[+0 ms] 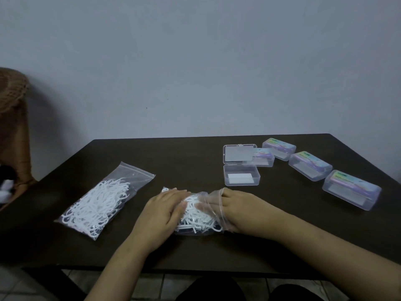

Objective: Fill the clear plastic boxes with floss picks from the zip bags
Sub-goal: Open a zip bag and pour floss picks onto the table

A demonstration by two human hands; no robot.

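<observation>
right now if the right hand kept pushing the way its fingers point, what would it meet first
The right hand is inside the clear zip bag, fingers pointing left. First it would meet the tangled white floss picks in the bag, then probably the left hand pressing the bag's other side.

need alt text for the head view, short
Right hand reaches inside a zip bag of floss picks, left hand pressing it to a dark table. An open clear box waits beyond.

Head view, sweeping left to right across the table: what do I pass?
Sealed zip bag of floss picks → left hand → opened zip bag → right hand, fingers inside that bag → open clear box → row of closed boxes.
</observation>
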